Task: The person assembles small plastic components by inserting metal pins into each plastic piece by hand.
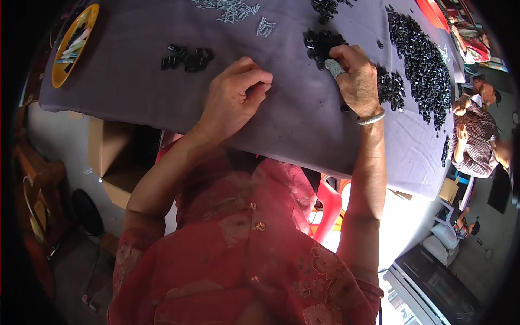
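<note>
My left hand is held over the grey tablecloth, its thumb and fingers pressed together. Whatever may be in that pinch is too small or hidden to make out. My right hand is at the edge of a heap of small black pieces, fingers curled in. Its thumb wears a grey wrapping, and a bracelet circles the wrist. The right fingertips are partly hidden, so any piece between them cannot be seen. Left of my left hand lies a small group of black parts.
Silvery screw-like pieces lie at the far side, with a smaller cluster nearer. A large black heap covers the right side. A yellow tray holds pen-like items. A cardboard box stands below the table; other people are at right.
</note>
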`<state>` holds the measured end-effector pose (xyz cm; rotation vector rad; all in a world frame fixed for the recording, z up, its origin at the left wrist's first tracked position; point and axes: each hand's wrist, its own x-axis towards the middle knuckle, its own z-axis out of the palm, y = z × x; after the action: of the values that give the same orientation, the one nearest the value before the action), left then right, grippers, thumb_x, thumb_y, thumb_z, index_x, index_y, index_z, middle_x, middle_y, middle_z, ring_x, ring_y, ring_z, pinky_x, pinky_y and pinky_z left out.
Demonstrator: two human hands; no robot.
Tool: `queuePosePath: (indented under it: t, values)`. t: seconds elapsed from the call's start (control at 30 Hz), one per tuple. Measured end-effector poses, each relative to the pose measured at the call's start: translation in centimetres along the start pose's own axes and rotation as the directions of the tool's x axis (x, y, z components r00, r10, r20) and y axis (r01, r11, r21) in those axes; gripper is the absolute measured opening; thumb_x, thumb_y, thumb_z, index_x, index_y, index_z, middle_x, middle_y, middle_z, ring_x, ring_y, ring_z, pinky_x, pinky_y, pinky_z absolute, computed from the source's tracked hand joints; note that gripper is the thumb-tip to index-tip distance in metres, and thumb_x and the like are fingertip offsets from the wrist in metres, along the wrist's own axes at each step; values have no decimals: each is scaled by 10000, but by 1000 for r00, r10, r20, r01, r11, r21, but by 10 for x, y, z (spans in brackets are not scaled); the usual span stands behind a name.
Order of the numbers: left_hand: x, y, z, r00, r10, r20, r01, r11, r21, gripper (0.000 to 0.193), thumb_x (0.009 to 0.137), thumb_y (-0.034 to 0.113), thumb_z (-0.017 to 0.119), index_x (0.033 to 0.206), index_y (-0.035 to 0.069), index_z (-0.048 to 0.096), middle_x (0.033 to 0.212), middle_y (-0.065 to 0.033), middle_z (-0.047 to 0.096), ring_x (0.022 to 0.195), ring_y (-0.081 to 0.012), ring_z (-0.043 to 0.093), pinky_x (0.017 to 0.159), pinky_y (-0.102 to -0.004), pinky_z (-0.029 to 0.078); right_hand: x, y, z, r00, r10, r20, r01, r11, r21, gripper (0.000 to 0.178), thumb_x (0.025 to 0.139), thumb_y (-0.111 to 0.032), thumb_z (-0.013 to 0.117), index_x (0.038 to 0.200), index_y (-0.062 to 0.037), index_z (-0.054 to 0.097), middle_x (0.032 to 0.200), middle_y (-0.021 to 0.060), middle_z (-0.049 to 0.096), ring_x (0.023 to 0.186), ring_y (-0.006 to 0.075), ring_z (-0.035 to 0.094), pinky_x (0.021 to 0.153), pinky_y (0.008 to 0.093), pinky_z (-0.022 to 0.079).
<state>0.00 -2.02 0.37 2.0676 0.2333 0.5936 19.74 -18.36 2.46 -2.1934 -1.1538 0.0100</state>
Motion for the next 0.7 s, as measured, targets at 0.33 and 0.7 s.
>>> queuePosePath:
  t: [0.33, 0.7]
  values:
    - [4, 2, 4, 997, 51, -62, -53, 998, -28, 118, 784, -33, 649, 871, 45, 637, 796, -62, 558, 672, -200, 592, 597, -306, 472, -7, 11, 0, 971, 225, -85, -147, 834, 531, 127, 893, -35, 646, 1017, -32, 674, 888, -37, 643, 770, 39, 558, 666, 187, 441]
    - [2, 3, 1, 1000, -5, -14, 5, 1000, 8, 136, 807, -62, 663, 916, 20, 656, 848, -46, 599, 736, -144, 612, 639, -257, 486, -7, 1, 5, 993, -112, -24, 114, 985, 131, 218, 800, 49, 695, 991, -55, 677, 882, 35, 631, 804, 96, 611, 735, 220, 488]
